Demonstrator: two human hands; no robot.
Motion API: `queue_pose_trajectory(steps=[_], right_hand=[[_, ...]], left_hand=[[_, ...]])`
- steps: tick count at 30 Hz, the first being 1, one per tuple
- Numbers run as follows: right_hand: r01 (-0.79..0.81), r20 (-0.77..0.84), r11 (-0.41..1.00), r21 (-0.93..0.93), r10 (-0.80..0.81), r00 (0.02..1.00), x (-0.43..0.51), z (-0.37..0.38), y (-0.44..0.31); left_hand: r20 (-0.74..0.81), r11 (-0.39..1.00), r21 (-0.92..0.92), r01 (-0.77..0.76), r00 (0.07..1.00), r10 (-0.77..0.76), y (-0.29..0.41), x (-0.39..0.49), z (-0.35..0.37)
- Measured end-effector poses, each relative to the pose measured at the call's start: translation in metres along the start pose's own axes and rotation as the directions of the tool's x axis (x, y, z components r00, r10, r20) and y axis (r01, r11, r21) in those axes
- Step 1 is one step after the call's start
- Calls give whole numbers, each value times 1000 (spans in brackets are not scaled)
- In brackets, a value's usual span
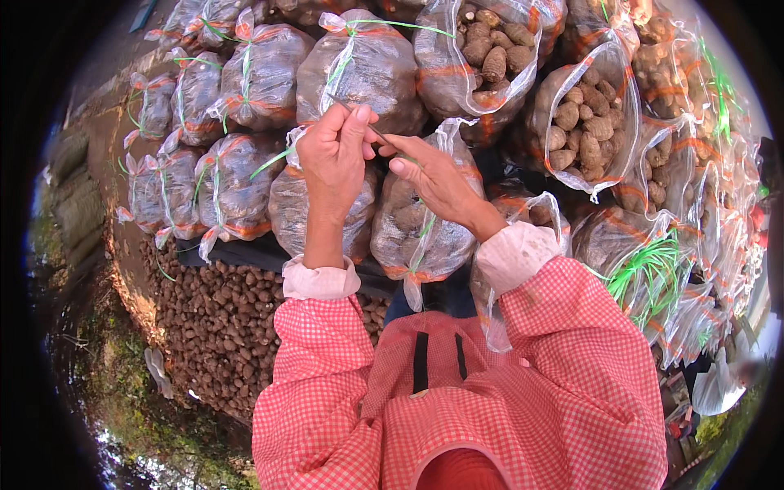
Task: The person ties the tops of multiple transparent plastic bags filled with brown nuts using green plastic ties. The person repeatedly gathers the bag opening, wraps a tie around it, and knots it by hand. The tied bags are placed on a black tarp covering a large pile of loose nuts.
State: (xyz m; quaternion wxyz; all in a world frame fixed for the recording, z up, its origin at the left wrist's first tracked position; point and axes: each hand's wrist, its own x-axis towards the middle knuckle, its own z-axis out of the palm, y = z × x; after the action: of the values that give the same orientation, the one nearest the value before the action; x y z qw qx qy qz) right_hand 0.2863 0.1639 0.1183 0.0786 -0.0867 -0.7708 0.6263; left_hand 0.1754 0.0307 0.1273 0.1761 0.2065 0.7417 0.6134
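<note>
My left hand point(338, 156) is closed, thumb up, on a thin dark rod point(381, 136), probably metal, that crosses between my hands and sticks out past my left thumb. Fingertips of my right hand point(432, 174) pinch the rod's other end. Below my hands stand two tied mesh sacks of taro-like corms: one sack point(294, 211) behind my left wrist, another point(422, 233) under my right hand. A large tied sack point(373, 73) lies just beyond my fingers. Green plastic strings point(269, 162) hang from the tied sacks.
Open sacks of corms point(499, 55) point(585, 125) stand ahead and to the right. Rows of tied sacks point(233, 184) fill the left. A heap of loose corms point(220, 331) lies at lower left. A bundle of green strings point(649, 275) rests on sacks at the right.
</note>
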Motion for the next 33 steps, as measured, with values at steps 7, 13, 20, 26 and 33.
queue_pose_trajectory(steps=[7, 13, 20, 26, 33], right_hand=[[-214, 43, 906, 365, 213, 976, 37, -10, 30], [-202, -122, 975, 92, 212, 970, -17, -21, 7], [-383, -408, 915, 128, 400, 820, -103, -27, -7], [-671, 7, 565, 480, 763, 647, -110, -50, -47], [-292, -331, 931, 221, 353, 875, -128, -27, -4]], left_hand=[[105, 836, -548, 37, 994, 25, 1, 64, -12], [359, 912, 17, 410, 849, -388, -86, 3, 39], [727, 949, 25, 314, 646, -233, -108, 7, 96], [588, 882, -323, 342, 803, -96, -90, 13, 81], [611, 998, 69, 9, 790, -49, -121, -19, 81]])
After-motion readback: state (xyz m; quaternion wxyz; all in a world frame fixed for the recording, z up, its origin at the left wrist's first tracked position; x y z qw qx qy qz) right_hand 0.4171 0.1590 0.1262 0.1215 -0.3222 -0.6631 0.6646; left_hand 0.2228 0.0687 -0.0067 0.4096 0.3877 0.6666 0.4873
